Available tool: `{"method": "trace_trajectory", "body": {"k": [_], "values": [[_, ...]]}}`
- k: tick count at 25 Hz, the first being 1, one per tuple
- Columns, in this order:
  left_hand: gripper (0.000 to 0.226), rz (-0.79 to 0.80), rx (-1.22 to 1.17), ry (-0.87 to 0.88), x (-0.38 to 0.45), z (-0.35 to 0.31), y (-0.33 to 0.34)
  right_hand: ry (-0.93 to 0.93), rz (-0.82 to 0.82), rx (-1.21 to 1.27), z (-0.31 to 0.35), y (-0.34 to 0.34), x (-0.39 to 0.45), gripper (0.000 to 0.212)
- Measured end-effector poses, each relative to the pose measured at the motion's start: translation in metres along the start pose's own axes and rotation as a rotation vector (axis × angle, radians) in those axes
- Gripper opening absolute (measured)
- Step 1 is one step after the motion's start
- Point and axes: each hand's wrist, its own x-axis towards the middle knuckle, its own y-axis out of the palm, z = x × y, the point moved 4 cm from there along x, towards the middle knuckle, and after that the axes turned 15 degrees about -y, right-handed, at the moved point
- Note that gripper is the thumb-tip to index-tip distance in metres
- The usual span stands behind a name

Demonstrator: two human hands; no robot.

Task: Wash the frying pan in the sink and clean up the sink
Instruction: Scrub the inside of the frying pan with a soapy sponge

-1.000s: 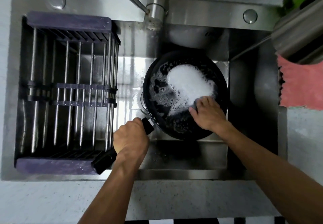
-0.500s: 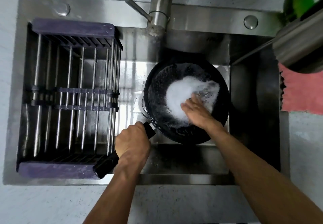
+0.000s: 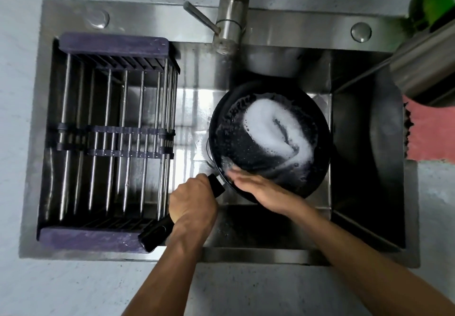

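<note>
A black frying pan [image 3: 242, 150] sits tilted in the middle of the steel sink [image 3: 268, 227], with a patch of white foam [image 3: 268, 128] smeared across its inside. My left hand [image 3: 194, 205] is closed around the pan's black handle [image 3: 155, 233], which points toward the near left. My right hand [image 3: 261, 187] lies on the pan's near-left inner edge, fingers stretched toward the handle joint and blurred by motion. Whatever is under those fingers is hidden.
A purple-framed metal drying rack [image 3: 113, 131] fills the sink's left half. The faucet [image 3: 231, 20] stands behind the pan, with no water running. At the right edge are a pink cloth [image 3: 430, 133], a steel cylinder [image 3: 423, 64] and a green object [image 3: 435, 0].
My right hand has swept from the pan's middle right to its near-left rim, dragging the foam into a curved streak. The left hand keeps its hold on the handle.
</note>
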Motion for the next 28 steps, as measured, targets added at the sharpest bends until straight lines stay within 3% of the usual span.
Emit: {"method": "trace_trajectory", "body": {"k": [1, 3, 6, 7, 9, 12, 14, 17, 18, 21, 24, 27, 28], "values": [[0.030, -0.003, 0.009, 0.004, 0.000, 0.000, 0.000, -0.085, -0.046, 0.100, 0.007, 0.004, 0.027, 0.049], [0.029, -0.002, 0.019, -0.003, 0.002, 0.000, 0.001, -0.145, -0.203, -0.014, 0.013, -0.025, 0.076, 0.060], [0.028, -0.002, 0.011, -0.007, 0.003, 0.001, 0.002, 0.051, -0.314, -0.665, -0.007, -0.096, 0.102, 0.067], [0.028, -0.002, 0.012, -0.005, 0.002, 0.000, 0.003, 0.131, -0.325, -0.947, -0.019, -0.118, 0.093, 0.069], [0.028, 0.009, 0.011, -0.011, 0.003, 0.000, 0.003, 0.193, -0.311, -1.266, -0.042, -0.147, 0.061, 0.074], [0.029, 0.026, -0.005, -0.035, 0.004, 0.001, 0.001, 0.339, -0.256, -1.310, -0.060, -0.156, -0.004, 0.076], [0.031, 0.041, -0.009, -0.043, 0.003, 0.000, 0.000, 0.487, -0.169, -1.225, -0.067, -0.127, -0.039, 0.074], [0.032, 0.043, -0.014, -0.054, 0.002, 0.001, -0.001, 0.337, 0.075, -0.966, -0.054, -0.062, -0.060, 0.085], [0.031, 0.043, -0.011, -0.054, 0.003, 0.000, -0.001, 0.276, 0.117, -0.891, -0.055, -0.051, -0.062, 0.080], [0.030, 0.051, -0.011, -0.054, 0.001, 0.001, -0.001, 0.303, 0.043, -0.914, -0.050, -0.055, -0.061, 0.069], [0.030, 0.032, -0.008, -0.047, 0.002, 0.000, -0.002, 0.265, 0.123, -0.761, -0.053, -0.047, -0.060, 0.053], [0.031, 0.025, -0.007, -0.049, 0.000, 0.000, -0.003, 0.261, -0.030, -0.855, -0.045, -0.042, -0.063, 0.054], [0.031, 0.018, -0.004, -0.047, -0.001, 0.000, -0.005, 0.235, -0.029, -0.786, -0.043, -0.036, -0.063, 0.054]]}}
